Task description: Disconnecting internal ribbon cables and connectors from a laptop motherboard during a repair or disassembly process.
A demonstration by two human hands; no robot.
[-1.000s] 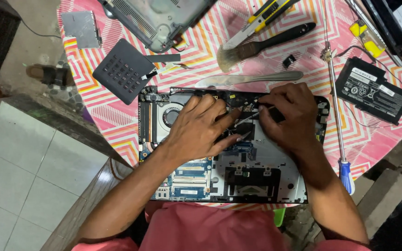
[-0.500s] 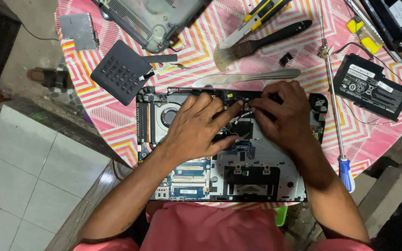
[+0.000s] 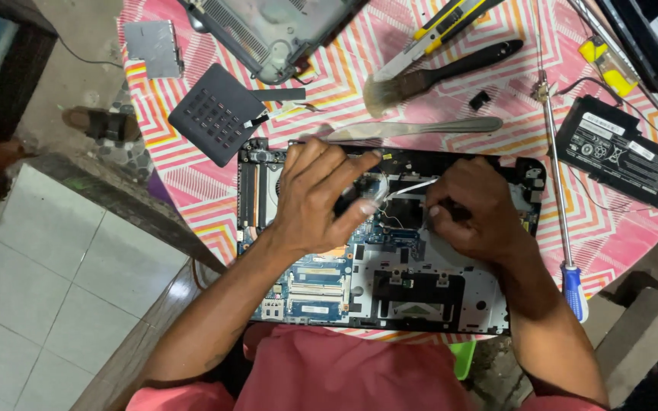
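Head view: opened laptop [image 3: 390,259] lies bottom-up on the striped tablecloth [image 3: 626,228], base cover already off, board, fan and inner frame exposed. Judged state: well into disassembly; board not yet lifted out, cables at the top edge not all free.

Left hand [image 3: 317,198] rests flat over the laptop's upper middle, fingers spread, thumb and forefinger pinching something small near the white cable [image 3: 409,189]; what it pinches cannot be told. Right hand [image 3: 477,209] sits just right of it on the laptop, fingers curled narrow around a small dark part; what kind cannot be told.

Already removed, placed above the laptop: cover [image 3: 268,30], dark panel [image 3: 215,114], metal plate [image 3: 154,47]. Battery [image 3: 618,148] lies right of the laptop. Tools idle: brush [image 3: 436,72], knife [image 3: 413,129], screwdriver [image 3: 565,221] along the laptop's right side.
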